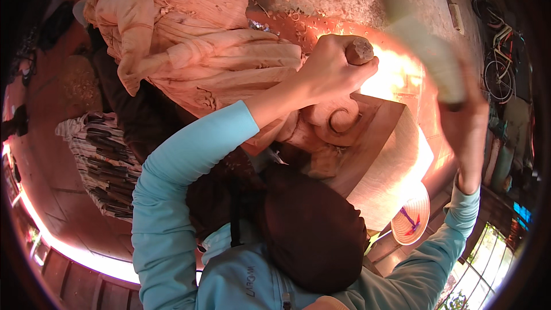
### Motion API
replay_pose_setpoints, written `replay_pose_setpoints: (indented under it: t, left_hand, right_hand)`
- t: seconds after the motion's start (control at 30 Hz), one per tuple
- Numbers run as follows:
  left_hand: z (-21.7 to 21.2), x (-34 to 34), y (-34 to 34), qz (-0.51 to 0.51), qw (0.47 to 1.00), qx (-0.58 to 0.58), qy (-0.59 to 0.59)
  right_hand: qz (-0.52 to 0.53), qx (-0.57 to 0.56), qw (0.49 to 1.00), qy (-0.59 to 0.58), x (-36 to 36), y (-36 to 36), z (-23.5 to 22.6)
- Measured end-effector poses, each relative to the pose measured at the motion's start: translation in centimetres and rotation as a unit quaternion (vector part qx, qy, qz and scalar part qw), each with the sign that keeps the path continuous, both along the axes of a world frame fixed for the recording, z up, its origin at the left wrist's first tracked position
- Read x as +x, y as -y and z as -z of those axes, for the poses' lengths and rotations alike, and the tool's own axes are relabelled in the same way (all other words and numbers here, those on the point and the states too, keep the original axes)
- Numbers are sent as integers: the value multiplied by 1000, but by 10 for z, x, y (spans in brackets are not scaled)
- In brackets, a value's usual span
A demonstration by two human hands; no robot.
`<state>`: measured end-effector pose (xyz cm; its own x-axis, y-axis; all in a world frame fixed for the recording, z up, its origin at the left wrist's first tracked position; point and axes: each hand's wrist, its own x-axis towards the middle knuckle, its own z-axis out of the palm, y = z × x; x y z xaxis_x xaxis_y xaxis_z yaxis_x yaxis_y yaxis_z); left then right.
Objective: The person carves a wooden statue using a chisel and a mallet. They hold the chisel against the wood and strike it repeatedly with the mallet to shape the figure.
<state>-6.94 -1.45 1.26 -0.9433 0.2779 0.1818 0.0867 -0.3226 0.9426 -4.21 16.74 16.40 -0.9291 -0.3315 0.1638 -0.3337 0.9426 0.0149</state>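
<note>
My left hand (338, 72) is closed in a fist round a chisel's handle (360, 50), whose worn wooden butt points up. The chisel's blade is hidden beneath the fist, over the carved wood. My right hand (464, 112) is raised at the right, gripping a pale wooden mallet (427, 51) that is smeared by motion. Under and beyond my left hand lies a large wooden statue (189, 46) with carved robe folds. A scroll shape (343, 119) and a block-like base (379, 155) form its near right end.
On the left, several carving tools (106, 158) lie in a row on a striped cloth (80, 129). Wood shavings (287, 17) are scattered on the floor beyond the statue. A woven hat (411, 218) sits right of the base, and a bicycle (499, 74) stands at the far right.
</note>
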Motion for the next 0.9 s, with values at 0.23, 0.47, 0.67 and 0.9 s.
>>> replay_pose_setpoints:
  t: [0.23, 0.47, 0.67, 0.9]
  left_hand:
    - [10, -4, -4, -26, 998, 7, -48]
    - [1, 9, 15, -195, 974, -15, -111]
    - [-5, 5, 8, -102, 992, 8, -75]
    - [-5, 4, 6, -42, 995, -44, -75]
  right_hand:
    - [-22, -137, 990, -11, -3, 24, 6]
    - [-23, -49, 998, 25, 3, 23, 10]
    - [132, -187, 973, 32, 5, 7, 5]
    - [177, -286, 940, 51, -5, 7, -16]
